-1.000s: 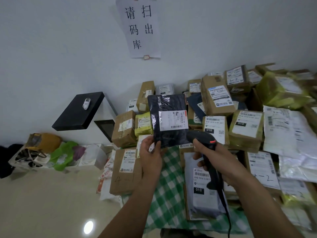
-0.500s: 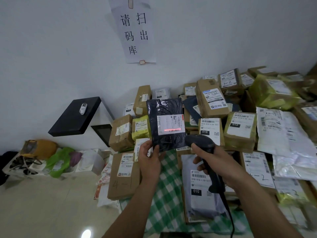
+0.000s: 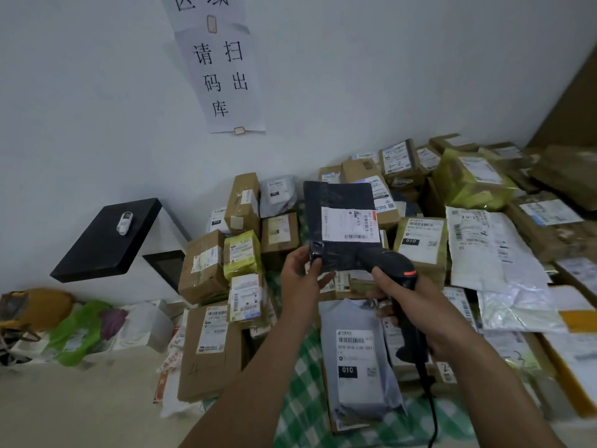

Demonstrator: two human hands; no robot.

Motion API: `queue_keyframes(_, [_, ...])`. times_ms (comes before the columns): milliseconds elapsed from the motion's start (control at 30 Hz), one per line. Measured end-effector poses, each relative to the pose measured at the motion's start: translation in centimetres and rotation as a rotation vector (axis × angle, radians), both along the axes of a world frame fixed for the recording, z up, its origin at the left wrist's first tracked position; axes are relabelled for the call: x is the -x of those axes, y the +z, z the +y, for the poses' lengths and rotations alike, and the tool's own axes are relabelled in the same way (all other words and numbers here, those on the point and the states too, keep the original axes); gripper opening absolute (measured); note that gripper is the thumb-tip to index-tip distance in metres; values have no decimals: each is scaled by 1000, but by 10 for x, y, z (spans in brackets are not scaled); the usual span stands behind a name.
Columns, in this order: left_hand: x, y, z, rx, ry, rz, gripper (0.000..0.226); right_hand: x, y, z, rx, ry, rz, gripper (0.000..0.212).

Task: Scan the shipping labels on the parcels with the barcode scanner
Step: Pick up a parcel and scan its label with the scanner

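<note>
left hand (image 3: 302, 279) pinches lower left corner of dark flat parcel (image 3: 339, 221), held upright above the green checked cloth (image 3: 300, 402), white shipping label (image 3: 350, 226) facing camera. right hand (image 3: 420, 315) wraps handle of black barcode scanner (image 3: 392, 265), head touching or just before parcel's lower edge; boxed parcels (image 3: 210, 347) piled around

Parcel depot: heaped labelled parcels (image 3: 423, 240)
</note>
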State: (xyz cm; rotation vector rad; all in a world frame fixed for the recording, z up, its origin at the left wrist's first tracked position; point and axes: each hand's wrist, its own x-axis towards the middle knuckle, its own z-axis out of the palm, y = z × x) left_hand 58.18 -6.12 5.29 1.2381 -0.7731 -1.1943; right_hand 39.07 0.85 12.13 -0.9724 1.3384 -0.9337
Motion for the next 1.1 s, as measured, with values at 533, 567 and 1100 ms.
queue_keyframes(533, [75,6,-39,65,-533,-521,29,43,-4,28,-46,-114,-17,48])
queue_keyframes(567, [68,9,-32,65,-510,-564,19,40,-2,28,-57,-99,-28,41])
queue_keyframes(1100, [-102,-49,68,-307,165,-649,41,-98,-2,8,-132,154,-119,52])
